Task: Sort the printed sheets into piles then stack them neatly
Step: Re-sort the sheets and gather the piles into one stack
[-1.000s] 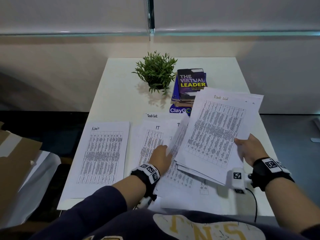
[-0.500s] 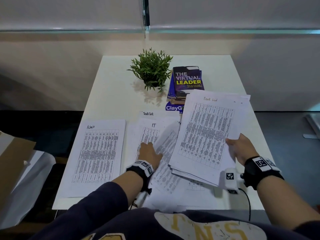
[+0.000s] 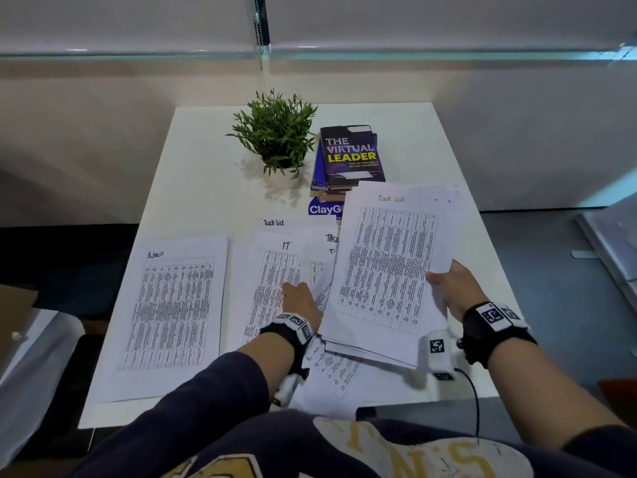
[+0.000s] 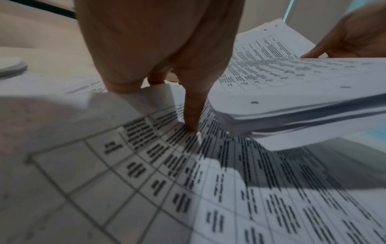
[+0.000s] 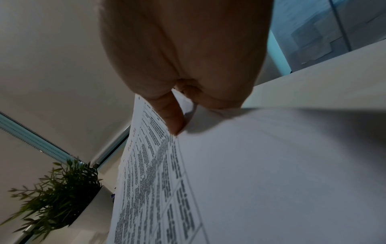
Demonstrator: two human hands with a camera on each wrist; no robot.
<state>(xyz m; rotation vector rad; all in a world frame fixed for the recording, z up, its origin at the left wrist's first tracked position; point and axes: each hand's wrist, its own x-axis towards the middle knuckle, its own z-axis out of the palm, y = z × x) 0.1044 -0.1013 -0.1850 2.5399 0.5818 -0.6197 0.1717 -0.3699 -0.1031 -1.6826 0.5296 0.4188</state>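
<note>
Printed sheets lie in piles on the white table (image 3: 193,188): an "Admin" pile (image 3: 172,305) at left and an "IT" pile (image 3: 272,267) in the middle, with a "Task list" sheet (image 3: 275,223) behind it. My left hand (image 3: 300,298) (image 4: 175,102) rests over the IT pile and pinches a loose printed sheet (image 4: 188,181), thumb on its printed face. My right hand (image 3: 448,288) (image 5: 183,115) grips the right edge of a thick stack of sheets (image 3: 389,270) (image 4: 292,92) (image 5: 250,165), held tilted above the table with "Task list" on top.
A potted plant (image 3: 275,136) (image 5: 58,189) and stacked books (image 3: 351,157) stand at the back, just beyond the raised stack. More sheets (image 3: 331,367) lie askew under the stack near the front edge. A cardboard box (image 3: 17,322) sits left of the table.
My left hand has slid left from under the stack's edge onto the IT pile, bringing a sheet with it. The stack in my right hand has swung slightly more upright.
</note>
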